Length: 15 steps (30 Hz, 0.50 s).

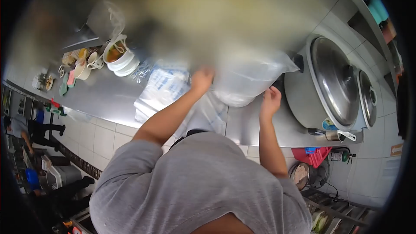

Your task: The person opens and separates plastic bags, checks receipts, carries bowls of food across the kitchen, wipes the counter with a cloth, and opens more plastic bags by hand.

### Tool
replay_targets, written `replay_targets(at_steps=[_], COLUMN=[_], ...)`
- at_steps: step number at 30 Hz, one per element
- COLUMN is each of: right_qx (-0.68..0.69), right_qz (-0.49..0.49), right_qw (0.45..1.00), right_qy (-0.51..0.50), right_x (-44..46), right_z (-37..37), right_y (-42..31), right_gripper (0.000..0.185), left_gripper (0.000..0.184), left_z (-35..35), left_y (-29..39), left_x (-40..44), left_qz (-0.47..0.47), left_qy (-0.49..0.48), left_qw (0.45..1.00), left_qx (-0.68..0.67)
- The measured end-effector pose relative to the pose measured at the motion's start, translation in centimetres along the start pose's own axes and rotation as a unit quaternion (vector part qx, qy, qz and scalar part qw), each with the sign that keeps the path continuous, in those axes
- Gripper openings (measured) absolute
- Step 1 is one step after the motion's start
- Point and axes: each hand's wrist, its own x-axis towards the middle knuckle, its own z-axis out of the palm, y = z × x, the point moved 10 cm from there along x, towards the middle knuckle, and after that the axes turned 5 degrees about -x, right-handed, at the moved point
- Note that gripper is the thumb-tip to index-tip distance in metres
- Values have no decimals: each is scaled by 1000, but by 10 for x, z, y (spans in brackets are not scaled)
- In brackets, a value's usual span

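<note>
A large clear plastic bag (247, 80) bulges on the steel counter in front of me, its upper part lost in a blurred smear. At its left edge, my left hand (203, 80) is closed with curled fingers on the plastic; the fingertips are partly hidden. My right hand (271, 99) pinches at the bag's lower right edge, fingers bent together. Flat white plastic bags with blue print (162, 86) lie stacked left of my left hand. Another thin clear sheet of plastic (203, 115) drapes over the counter edge below it.
Big lidded pots (303, 86) stand close on the right. Leftward on the counter (104, 99) are a white tub of food (117, 56), cups (82, 70) and scissors (61, 70). A red crate (312, 156) sits below right. Another person (26, 130) is at far left.
</note>
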Motion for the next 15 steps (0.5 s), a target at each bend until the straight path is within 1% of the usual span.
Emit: replay_targets(at_steps=[1, 2, 3, 4, 5, 6, 7, 8, 9, 10, 12, 13, 14, 15], right_qx=[85, 102, 114, 60, 7, 7, 11, 18, 43, 45, 10, 13, -3, -19], right_qz=[-50, -97, -131, -199, -267, -260, -191, -124, -132, -136, -170, -170, -178, -186], right_qw=[995, 988, 976, 960, 933, 938, 927, 904, 916, 916, 897, 896, 906, 914], right_qy=[6, -63, -129, -186, -240, -231, -321, -409, -376, -374, -408, -409, -385, -361], right_x=[-19, -40, -71, -99, -114, -107, -105, -107, -95, -91, -95, -97, -96, -93], right_z=[-9, 3, 13, 29, 47, 46, 60, 72, 64, 58, 52, 50, 45, 40], right_y=[-61, -115, -162, -219, -254, -250, -233, -218, -226, -234, -252, -258, -263, -265], right_gripper=[29, 33, 37, 33, 29, 29, 24, 19, 11, 11, 11, 11, 9, 8], left_gripper=[22, 17, 16, 19, 19, 23, 27, 27, 31, 35, 32, 28, 24, 24], left_z=[-12, -25, -28, -31, -37, -45, -51, -55, -59, -63, -63, -64, -64, -63], left_y=[30, 63, 105, 142, 161, 192, 217, 226, 224, 218, 212, 214, 216, 218], left_x=[-10, -28, -50, -74, -87, -97, -106, -107, -103, -99, -101, -103, -103, -104], left_qz=[13, 21, 37, 46, 36, 88, 141, 142, 114, 86, 69, 65, 60, 61], left_qy=[-42, -88, -160, -232, -245, -269, -289, -295, -286, -272, -280, -273, -266, -263], left_qw=[993, 975, 945, 902, 902, 883, 861, 860, 897, 928, 924, 926, 927, 928], left_qx=[-106, -205, -284, -361, -354, -373, -394, -392, -317, -239, -251, -253, -257, -256])
